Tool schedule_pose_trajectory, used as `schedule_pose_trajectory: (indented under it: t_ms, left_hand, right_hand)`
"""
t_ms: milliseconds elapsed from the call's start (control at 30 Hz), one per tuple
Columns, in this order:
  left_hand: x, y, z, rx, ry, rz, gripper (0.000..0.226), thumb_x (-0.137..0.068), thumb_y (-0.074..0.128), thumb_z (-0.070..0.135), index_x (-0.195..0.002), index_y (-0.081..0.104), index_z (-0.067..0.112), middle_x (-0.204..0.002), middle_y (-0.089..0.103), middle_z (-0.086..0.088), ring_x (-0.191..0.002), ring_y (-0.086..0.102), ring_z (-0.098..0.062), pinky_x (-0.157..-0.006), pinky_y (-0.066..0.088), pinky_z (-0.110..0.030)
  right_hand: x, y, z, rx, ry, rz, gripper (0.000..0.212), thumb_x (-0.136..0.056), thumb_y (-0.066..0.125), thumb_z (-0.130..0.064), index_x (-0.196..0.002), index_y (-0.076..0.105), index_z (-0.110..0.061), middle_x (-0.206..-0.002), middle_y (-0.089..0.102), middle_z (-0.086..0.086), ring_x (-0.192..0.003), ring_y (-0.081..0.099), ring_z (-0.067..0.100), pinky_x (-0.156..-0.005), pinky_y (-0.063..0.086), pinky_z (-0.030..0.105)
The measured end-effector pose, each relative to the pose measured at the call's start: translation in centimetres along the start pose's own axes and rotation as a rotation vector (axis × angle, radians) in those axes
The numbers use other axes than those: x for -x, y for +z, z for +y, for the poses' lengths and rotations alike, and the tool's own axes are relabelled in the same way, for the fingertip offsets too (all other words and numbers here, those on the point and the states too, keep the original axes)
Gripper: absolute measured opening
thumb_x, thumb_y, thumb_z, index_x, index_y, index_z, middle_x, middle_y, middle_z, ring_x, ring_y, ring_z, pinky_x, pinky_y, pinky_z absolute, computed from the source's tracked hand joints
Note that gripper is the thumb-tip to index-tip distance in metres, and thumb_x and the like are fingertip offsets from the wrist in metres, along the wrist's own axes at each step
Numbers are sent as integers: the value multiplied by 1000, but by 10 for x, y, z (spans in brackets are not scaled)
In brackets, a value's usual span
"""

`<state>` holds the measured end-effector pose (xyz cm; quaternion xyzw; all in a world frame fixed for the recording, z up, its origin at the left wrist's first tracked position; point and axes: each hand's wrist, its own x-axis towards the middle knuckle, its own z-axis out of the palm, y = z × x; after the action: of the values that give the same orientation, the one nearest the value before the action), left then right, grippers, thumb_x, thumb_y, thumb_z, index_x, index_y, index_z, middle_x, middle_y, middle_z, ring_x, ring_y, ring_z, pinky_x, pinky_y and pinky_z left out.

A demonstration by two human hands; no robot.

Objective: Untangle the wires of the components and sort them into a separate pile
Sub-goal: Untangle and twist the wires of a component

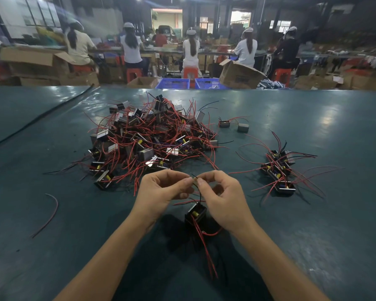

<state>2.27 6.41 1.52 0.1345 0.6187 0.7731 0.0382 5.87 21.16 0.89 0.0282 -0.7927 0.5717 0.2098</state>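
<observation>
The person's left hand [163,189] and right hand [223,197] meet over the near middle of the green table [317,240]. Each has its thumb and forefinger curled together, pinching a thin black wire [200,196] between them, while the other fingers are loosely bent. The wire runs down to a small black component [195,213] just below the hands, on the near side. Whether the component rests on the table or hangs cannot be told. Its red wires [207,255] trail toward the near edge. Beyond the hands, slightly left, lies the big tangled pile [148,140] of components and red wires. Well apart on the right is a smaller sorted pile [279,170], its wires fanning out. Between the two, farther off, sit a single component [224,123] and a grey block [243,127] beside it. A loose red wire [51,211] lies on the near left. Past the far edge stand blue baskets [174,83] and cardboard boxes [239,74], with seated workers [191,48] facing away.
</observation>
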Motion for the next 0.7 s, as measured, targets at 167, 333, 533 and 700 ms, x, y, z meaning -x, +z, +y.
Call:
schedule_pose_trajectory:
  t_ms: [167, 333, 533, 700]
  left_hand:
    - [1, 1, 1, -46, 27, -24, 15, -68, 73, 16, -78, 72, 6, -69, 74, -7, -61, 70, -13, -56, 55, -19]
    - [0, -2, -1, -214, 149, -17, 13, -69, 75, 25, -78, 73, 15, -70, 74, -1, -61, 69, -12, -59, 55, -20]
    - [-1, -3, -2, -205, 177, -1, 15, -69, 76, 23, -79, 73, 13, -70, 74, -4, -63, 71, -14, -59, 55, -20]
    - [-2, -3, -2, -183, 168, 1, 17, -67, 77, 19, -82, 72, 11, -69, 73, -3, -62, 70, -13, -60, 56, -21]
  right_hand:
    - [2, 0, -3, -74, 38, -78, 22, -93, 62, -14, -81, 66, -32, -77, 72, -11, -58, 61, 1, -49, 44, 13]
    - [3, -2, -4, -97, 74, -93, 21, -93, 62, -13, -83, 68, -30, -78, 71, -3, -53, 63, 9, -43, 47, 19]
    - [2, -4, -3, -137, 120, -121, 15, -92, 62, -8, -85, 68, -20, -75, 70, 3, -49, 62, 15, -41, 46, 23]
    - [1, -5, -1, -163, 138, -146, 14, -92, 61, -4, -85, 68, -14, -75, 73, 8, -49, 62, 15, -42, 47, 23]
